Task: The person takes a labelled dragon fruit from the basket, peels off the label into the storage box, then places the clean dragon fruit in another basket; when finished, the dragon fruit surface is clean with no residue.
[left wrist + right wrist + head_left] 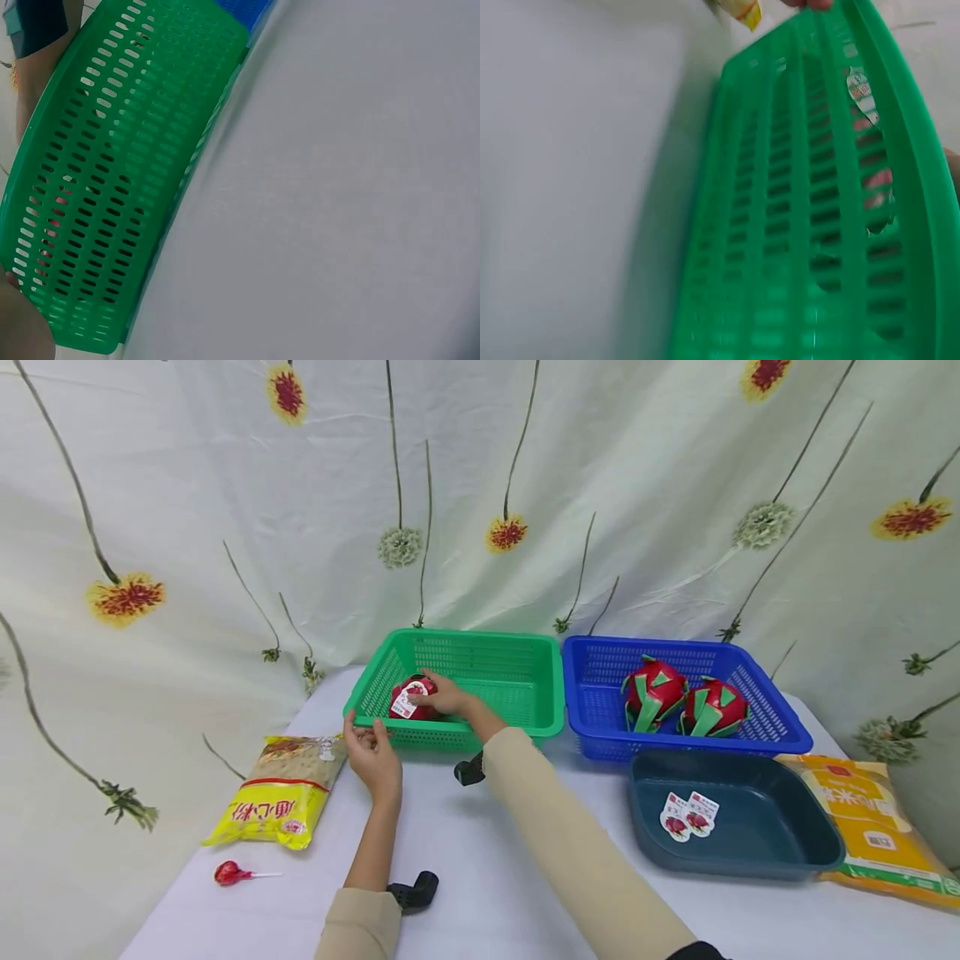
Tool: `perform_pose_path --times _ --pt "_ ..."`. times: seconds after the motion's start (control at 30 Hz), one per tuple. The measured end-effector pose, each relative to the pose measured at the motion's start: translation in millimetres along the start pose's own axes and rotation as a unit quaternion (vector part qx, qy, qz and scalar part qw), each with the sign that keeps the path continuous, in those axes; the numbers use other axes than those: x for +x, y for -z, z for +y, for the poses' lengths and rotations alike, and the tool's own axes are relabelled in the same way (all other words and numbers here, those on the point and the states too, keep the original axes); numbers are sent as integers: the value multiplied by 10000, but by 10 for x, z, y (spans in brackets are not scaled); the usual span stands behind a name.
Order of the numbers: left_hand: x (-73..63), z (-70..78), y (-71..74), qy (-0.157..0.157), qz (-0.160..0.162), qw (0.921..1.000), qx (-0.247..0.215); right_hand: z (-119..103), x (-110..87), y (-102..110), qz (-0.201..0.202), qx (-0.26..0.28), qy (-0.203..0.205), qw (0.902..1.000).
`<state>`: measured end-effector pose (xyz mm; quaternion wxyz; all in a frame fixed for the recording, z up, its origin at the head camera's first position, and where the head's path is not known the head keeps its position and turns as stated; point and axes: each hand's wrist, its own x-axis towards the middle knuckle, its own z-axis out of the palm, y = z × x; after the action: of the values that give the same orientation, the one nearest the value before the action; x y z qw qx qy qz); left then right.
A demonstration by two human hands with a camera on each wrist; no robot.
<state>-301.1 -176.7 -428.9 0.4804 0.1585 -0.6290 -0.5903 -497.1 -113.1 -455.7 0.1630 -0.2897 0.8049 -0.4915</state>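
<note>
In the head view, a red toy dragon fruit (427,711) sits at the left end of the green basket (517,697), with a white printed label (405,703) on its face. My right hand (452,697) reaches over the front rim and holds the fruit, fingertips on its top and at the label's edge. At the basket's front left corner, my left hand (375,762) grips the rim with curled fingers. Both wrist views look at the basket's slotted side wall (112,172); red patches of the fruit (877,184) show through the slots.
A blue basket (600,747) with two toy dragon fruits (654,692) adjoins on the right. Before it stands a dark teal tray (750,860) with two labels (699,814), beside an orange bag (885,827). On the left lie a yellow pasta bag (277,793) and a red lollipop (231,872).
</note>
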Motion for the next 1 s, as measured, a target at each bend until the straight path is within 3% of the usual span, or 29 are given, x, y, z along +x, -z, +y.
perform_pose_path --times 0.13,0.27,0.43,0.63,0.87,1.0 --pt "4 0 -7 -65 -13 9999 78 -224 -378 342 -568 384 -257 9973" --pt "-5 2 -6 -46 -39 9999 137 -515 -819 641 -1304 853 -537 9863" --pt "-16 7 -13 -82 -70 9999 96 -638 -1048 805 -1806 532 -876 9782" --pt "-2 31 3 25 -89 9999 87 -689 -1051 711 -1622 30 -1090 9807" --pt "-4 30 16 59 -90 9999 98 -727 -1044 591 -1115 -673 -469 9904" --pt "-7 31 8 51 -131 9999 62 -655 -1049 655 -821 -367 -281 9956"
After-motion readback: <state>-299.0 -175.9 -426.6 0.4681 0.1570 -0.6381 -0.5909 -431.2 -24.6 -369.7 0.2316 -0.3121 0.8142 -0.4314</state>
